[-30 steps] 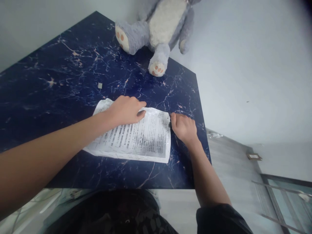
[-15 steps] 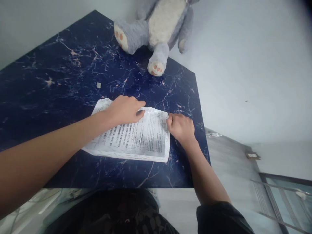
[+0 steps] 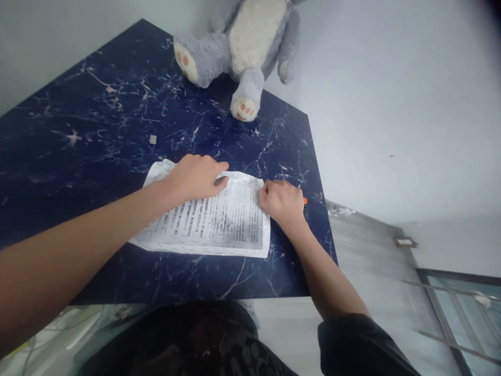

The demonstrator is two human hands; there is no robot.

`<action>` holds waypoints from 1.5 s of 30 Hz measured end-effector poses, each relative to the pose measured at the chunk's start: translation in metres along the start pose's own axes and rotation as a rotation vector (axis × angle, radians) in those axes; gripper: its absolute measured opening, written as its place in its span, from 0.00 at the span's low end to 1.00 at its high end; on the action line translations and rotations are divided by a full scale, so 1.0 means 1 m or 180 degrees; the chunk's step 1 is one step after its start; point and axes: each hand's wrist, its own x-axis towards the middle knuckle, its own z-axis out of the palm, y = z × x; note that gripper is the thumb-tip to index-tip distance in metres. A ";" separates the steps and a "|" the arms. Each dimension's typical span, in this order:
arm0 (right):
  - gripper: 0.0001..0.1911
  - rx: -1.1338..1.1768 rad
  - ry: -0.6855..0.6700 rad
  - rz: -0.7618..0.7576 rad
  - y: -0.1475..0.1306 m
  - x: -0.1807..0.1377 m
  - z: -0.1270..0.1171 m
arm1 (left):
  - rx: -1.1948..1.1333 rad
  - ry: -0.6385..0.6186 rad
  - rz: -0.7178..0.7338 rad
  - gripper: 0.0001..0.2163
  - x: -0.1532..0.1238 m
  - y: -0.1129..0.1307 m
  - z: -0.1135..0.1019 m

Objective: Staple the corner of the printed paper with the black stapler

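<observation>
A blue, white-veined tabletop (image 3: 58, 183) against a pale wall (image 3: 391, 104) fills most of my feed. My right hand (image 3: 282, 202) is curled into a tight fist around something; only an orange end (image 3: 305, 201) pokes out on the far side of the knuckles, so I can't make out the rest of it. The thumb side sits at the right edge of the printed paper (image 3: 230, 219), close to its upper corner. A second ago I had that fist just off the edge, with a dark bit showing between thumb and paper; now it has come in over the edge and the dark bit is hidden. To my mind that puts the held item to work on this corner, though I can't see whether it is biting.

My left hand (image 3: 199, 176) has stayed put across the paper's upper part, thumb and forefinger apart. The other fingertips are out of sight, so I can't tell if they pinch or simply press; I read it as steadying. The paper lies on the tabletop in front of me. Farther out are a small pale square (image 3: 152, 139) and a grey plush toy (image 3: 256, 36).
</observation>
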 end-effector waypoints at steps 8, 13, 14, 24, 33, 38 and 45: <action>0.19 -0.0111 0.0027 -0.0021 -0.005 -0.001 0.002 | -0.0075 0.0029 -0.0017 0.17 0.000 0.000 0.001; 0.20 -0.0015 -0.0024 0.0049 -0.005 -0.002 -0.001 | -0.0093 -0.0051 -0.0021 0.17 -0.002 0.002 -0.002; 0.20 0.0031 -0.0046 0.0063 -0.005 -0.001 -0.002 | -0.0084 -0.0059 -0.0010 0.17 -0.002 0.002 -0.002; 0.17 0.0601 -0.0392 0.0363 0.011 0.003 -0.019 | 0.0008 -0.0035 0.0085 0.17 -0.003 0.003 -0.003; 0.17 0.1010 -0.0355 0.0765 0.050 0.005 -0.016 | 0.0064 0.0380 0.0418 0.17 0.000 -0.005 0.003; 0.19 0.1357 -0.0367 0.0543 0.060 0.006 -0.022 | 0.0008 0.0545 0.0461 0.20 0.000 -0.008 0.002; 0.22 0.2041 -0.0940 -0.1057 0.104 0.004 -0.024 | -0.0479 0.0132 0.1448 0.21 -0.008 -0.008 0.009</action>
